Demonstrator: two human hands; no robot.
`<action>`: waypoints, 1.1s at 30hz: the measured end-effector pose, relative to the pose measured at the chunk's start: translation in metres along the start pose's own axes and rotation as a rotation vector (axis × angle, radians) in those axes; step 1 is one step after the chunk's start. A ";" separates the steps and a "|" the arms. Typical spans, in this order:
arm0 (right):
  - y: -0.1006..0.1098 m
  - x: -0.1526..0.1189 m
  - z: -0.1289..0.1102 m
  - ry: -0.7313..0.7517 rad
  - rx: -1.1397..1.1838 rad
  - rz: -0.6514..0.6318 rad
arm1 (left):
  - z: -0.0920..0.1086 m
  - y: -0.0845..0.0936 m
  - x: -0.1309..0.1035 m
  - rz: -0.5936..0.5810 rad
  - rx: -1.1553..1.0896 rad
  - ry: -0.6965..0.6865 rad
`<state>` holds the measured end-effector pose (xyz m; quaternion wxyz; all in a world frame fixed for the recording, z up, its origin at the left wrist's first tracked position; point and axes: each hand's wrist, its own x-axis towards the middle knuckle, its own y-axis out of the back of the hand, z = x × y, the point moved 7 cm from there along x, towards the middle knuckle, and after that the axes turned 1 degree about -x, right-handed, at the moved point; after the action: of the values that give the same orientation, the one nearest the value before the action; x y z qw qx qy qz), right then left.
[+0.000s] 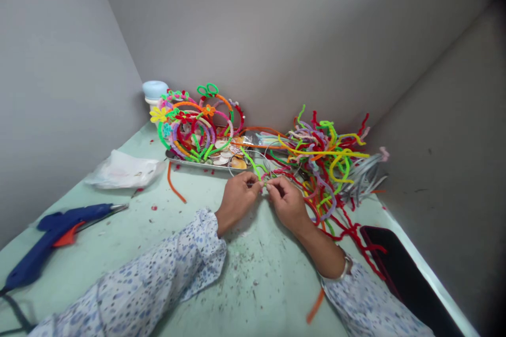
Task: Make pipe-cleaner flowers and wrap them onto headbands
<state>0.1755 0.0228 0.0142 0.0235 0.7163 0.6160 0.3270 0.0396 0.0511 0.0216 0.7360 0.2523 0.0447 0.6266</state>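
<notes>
My left hand (pixel 240 194) and my right hand (pixel 288 202) meet over the middle of the table, fingertips almost touching. Each is closed in a pinch on a bright green pipe cleaner (pixel 250 160), whose free end sticks up beyond my left fingers. A thin grey wire hoop (pixel 231 164) curves up behind the fingers, apparently held along with it. The exact spot where the pipe cleaner meets the wire is hidden by my fingertips. Just beyond my right hand lies a tangled heap of coloured pipe cleaners (pixel 316 152).
Finished-looking fuzzy headbands (pixel 197 121) stand in a metal tray (pixel 205 164) at the back, before a blue-lidded container (pixel 155 89). At left lie a plastic bag (pixel 124 170) and a blue glue gun (pixel 59 231); at right, a dark phone (pixel 407 274). Grey walls enclose the table.
</notes>
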 end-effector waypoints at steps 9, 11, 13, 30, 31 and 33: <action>0.001 0.001 0.013 -0.134 0.061 0.041 | 0.006 -0.004 -0.005 0.051 0.083 -0.107; 0.001 0.001 0.013 -0.159 0.084 0.046 | 0.007 -0.003 -0.008 0.091 0.095 -0.137; 0.002 0.001 0.014 -0.189 0.115 0.052 | 0.007 -0.002 -0.010 0.123 0.097 -0.155; 0.001 -0.001 0.012 -0.241 0.227 0.050 | 0.022 0.003 -0.014 0.151 0.126 -0.364; 0.001 -0.001 0.012 -0.242 0.224 0.049 | 0.022 0.003 -0.013 0.151 0.127 -0.366; 0.001 -0.001 0.013 -0.248 0.222 0.046 | 0.022 0.003 -0.013 0.150 0.129 -0.368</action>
<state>0.1824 0.0266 0.0042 0.0125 0.7632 0.6242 0.1666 0.0423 0.0319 0.0393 0.6654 0.4117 -0.0696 0.6188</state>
